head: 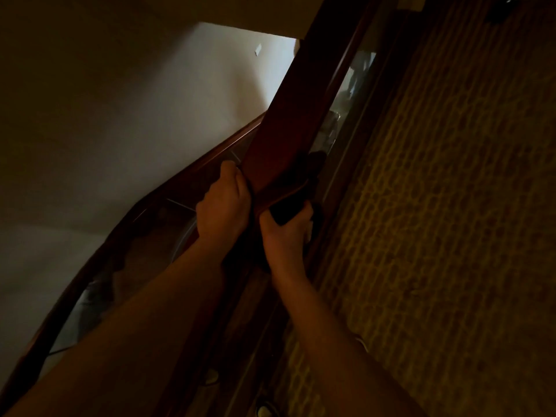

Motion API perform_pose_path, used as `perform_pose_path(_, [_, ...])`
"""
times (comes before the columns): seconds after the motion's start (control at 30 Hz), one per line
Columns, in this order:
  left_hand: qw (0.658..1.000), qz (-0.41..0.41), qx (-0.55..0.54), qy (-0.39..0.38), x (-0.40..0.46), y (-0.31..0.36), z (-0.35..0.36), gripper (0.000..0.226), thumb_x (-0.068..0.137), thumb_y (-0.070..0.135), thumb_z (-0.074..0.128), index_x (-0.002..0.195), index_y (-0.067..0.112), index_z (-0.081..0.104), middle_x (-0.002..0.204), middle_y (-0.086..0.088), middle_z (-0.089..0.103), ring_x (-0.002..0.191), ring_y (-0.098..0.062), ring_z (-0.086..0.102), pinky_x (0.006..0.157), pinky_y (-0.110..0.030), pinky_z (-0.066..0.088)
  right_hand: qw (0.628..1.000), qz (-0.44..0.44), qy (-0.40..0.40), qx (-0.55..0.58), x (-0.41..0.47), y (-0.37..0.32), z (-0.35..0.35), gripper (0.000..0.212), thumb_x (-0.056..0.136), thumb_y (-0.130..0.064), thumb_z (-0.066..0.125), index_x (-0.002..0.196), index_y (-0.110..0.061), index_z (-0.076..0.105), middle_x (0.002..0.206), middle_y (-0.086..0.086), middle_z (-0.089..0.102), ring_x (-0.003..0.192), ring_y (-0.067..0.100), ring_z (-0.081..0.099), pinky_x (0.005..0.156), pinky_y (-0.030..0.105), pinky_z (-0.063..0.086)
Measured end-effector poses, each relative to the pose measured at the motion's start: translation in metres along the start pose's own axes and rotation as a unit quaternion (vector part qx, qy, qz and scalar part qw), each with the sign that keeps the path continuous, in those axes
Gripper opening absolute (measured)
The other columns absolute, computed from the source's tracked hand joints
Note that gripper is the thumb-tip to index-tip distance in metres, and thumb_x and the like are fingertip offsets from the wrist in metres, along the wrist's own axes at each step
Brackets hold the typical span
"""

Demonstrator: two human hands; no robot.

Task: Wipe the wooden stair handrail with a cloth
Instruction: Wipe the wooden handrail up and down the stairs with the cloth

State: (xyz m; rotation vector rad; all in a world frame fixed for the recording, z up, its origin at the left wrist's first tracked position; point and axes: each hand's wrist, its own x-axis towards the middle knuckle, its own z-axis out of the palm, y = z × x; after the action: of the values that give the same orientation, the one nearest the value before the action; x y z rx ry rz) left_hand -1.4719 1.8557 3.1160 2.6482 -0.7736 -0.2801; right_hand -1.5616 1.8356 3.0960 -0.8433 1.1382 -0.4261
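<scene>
Rising from lower left to upper right, the pale wall (126,121) filled most of your view, dim except for one bright patch near the top. Next in size was the patterned carpet (445,236) covering the right side, its weave barely readable in the low light. Between them ran the wooden handrail (288,115), a dark reddish bar slanting up through the middle, with a glass panel (355,73) just beside it on the carpet side and a second, curved rail (192,173) sweeping away below on the left. Your left hand (224,203) was curled against the handrail's left edge, gripping a dark cloth (285,210) that wrapped across the rail (its colour was hard to tell from shadow). Your right hand (285,236) gripped the same cloth from below, fingers closed around its other end, the two hands close together on either side of the rail.
</scene>
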Motion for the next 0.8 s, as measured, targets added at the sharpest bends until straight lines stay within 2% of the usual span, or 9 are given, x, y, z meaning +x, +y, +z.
perform_pose_path(0.1, [1.000, 0.010, -0.010, -0.008, 0.002, -0.004, 0.001, 0.023, 0.101, 0.025, 0.024, 0.093, 0.011, 0.041, 0.076, 0.000, 0.050, 0.075, -0.029, 0.054, 0.074, -0.040, 0.043, 0.999, 0.030, -0.009, 0.011, -0.015, 0.022, 0.004, 0.080, 0.082, -0.024, 0.068, 0.144, -0.022, 0.018, 0.129, -0.009, 0.038, 0.123, 0.018, 0.043, 0.104, 0.037, 0.041])
perform_pose_path(0.17, [0.997, -0.023, -0.072, -0.021, 0.003, -0.005, -0.002, 0.026, 0.101, 0.027, 0.023, 0.098, 0.013, 0.045, 0.085, -0.001, 0.055, 0.082, -0.022, 0.056, 0.082, -0.038, 0.043, 0.998, 0.053, 0.007, 0.023, -0.003, 0.019, 0.008, 0.080, 0.080, -0.025, 0.069, 0.143, -0.024, 0.018, 0.133, 0.002, 0.044, 0.121, 0.022, 0.048, 0.100, 0.037, 0.044])
perform_pose_path(0.27, [0.983, -0.076, -0.164, 0.006, -0.006, -0.014, -0.016, 0.021, 0.101, 0.021, 0.027, 0.096, 0.014, 0.047, 0.076, 0.010, 0.045, 0.069, -0.006, 0.044, 0.063, -0.021, 0.038, 0.997, 0.032, 0.017, 0.067, 0.014, 0.001, 0.009, 0.084, 0.080, -0.024, 0.070, 0.144, -0.020, 0.016, 0.136, 0.006, 0.045, 0.116, 0.019, 0.049, 0.100, 0.031, 0.041])
perform_pose_path(0.37, [0.989, -0.088, -0.118, -0.032, -0.050, -0.048, -0.028, 0.027, 0.102, 0.023, 0.028, 0.082, 0.016, 0.045, 0.073, 0.009, 0.042, 0.065, -0.002, 0.040, 0.055, -0.010, 0.032, 0.996, -0.019, 0.029, 0.080, 0.000, -0.001, 0.010, 0.081, 0.084, -0.018, 0.067, 0.146, -0.016, 0.016, 0.138, 0.006, 0.043, 0.104, 0.009, 0.045, 0.087, 0.018, 0.039])
perform_pose_path(0.43, [0.992, -0.070, -0.090, -0.047, -0.087, -0.074, -0.032, 0.034, 0.102, 0.028, 0.027, 0.071, 0.022, 0.040, 0.072, 0.006, 0.044, 0.064, -0.004, 0.042, 0.058, -0.016, 0.035, 0.997, -0.031, 0.030, 0.060, -0.022, 0.016, 0.011, 0.078, 0.084, -0.014, 0.066, 0.146, -0.015, 0.018, 0.139, 0.006, 0.042, 0.109, 0.011, 0.047, 0.081, 0.013, 0.040])
perform_pose_path(0.5, [0.993, -0.075, -0.084, -0.041, -0.113, -0.091, -0.036, 0.034, 0.102, 0.033, 0.027, 0.072, 0.023, 0.041, 0.072, 0.001, 0.048, 0.064, -0.011, 0.047, 0.059, -0.027, 0.036, 0.999, -0.016, 0.021, 0.027, -0.055, 0.047, 0.015, 0.081, 0.083, -0.012, 0.067, 0.147, -0.017, 0.018, 0.141, 0.005, 0.039, 0.122, 0.017, 0.046, 0.087, 0.015, 0.038])
perform_pose_path(0.57, [0.994, -0.073, -0.063, -0.058, -0.130, -0.105, -0.040, 0.031, 0.101, 0.038, 0.026, 0.082, 0.022, 0.045, 0.074, 0.000, 0.052, 0.065, -0.016, 0.052, 0.060, -0.030, 0.037, 1.000, 0.004, 0.016, -0.007, -0.096, 0.081, 0.019, 0.085, 0.082, -0.016, 0.070, 0.148, -0.019, 0.017, 0.142, 0.001, 0.037, 0.126, 0.015, 0.042, 0.090, 0.012, 0.035])
perform_pose_path(0.67, [0.995, -0.059, -0.011, -0.079, -0.148, -0.122, -0.046, 0.034, 0.099, 0.047, 0.023, 0.108, 0.024, 0.047, 0.087, 0.001, 0.056, 0.075, -0.019, 0.057, 0.068, -0.034, 0.044, 1.000, 0.004, 0.008, -0.022, -0.139, 0.110, 0.023, 0.085, 0.079, -0.021, 0.074, 0.145, -0.016, 0.020, 0.137, -0.002, 0.039, 0.120, 0.005, 0.041, 0.085, -0.001, 0.034])
perform_pose_path(0.8, [0.998, -0.039, 0.024, -0.034, -0.161, -0.133, -0.043, 0.039, 0.098, 0.048, 0.021, 0.116, 0.023, 0.044, 0.092, -0.004, 0.060, 0.076, -0.023, 0.059, 0.071, -0.039, 0.049, 0.997, 0.054, 0.015, -0.044, -0.113, 0.102, 0.032, 0.090, 0.078, -0.027, 0.073, 0.145, -0.018, 0.013, 0.142, 0.007, 0.037, 0.126, 0.024, 0.044, 0.101, 0.035, 0.043])
